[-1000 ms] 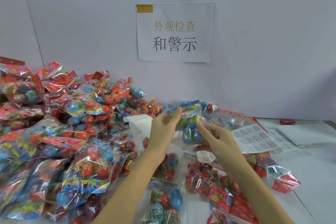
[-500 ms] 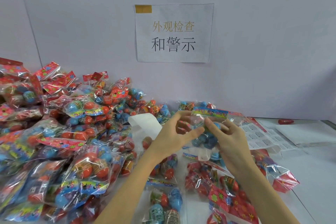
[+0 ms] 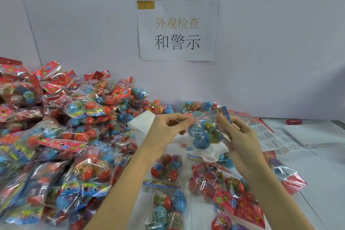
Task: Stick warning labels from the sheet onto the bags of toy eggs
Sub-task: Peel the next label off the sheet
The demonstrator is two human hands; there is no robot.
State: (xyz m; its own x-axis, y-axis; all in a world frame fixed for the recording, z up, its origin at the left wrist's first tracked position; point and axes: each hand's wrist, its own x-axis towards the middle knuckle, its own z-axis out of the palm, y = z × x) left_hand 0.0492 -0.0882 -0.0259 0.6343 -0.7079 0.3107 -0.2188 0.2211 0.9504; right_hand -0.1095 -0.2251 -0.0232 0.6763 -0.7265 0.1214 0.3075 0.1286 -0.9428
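**Bag of blue eggs held up between both hands**

My left hand (image 3: 169,129) pinches one side of a clear bag of blue toy eggs (image 3: 204,133); my right hand (image 3: 240,136) grips its other side, fingers curled. I hold it above the desk (image 3: 321,157). The label sheet (image 3: 268,136) lies toward the desk's right edge. A heap of bags (image 3: 61,136) fills the left side.

Over the last second the bag of blue eggs (image 3: 204,132) has been turned between the hands: its blue header strip, first level across the top, now stands nearly upright against the right hand (image 3: 240,136). The left hand (image 3: 166,129) has slid from that strip to pinch the clear left edge, and the two hands have drawn apart.
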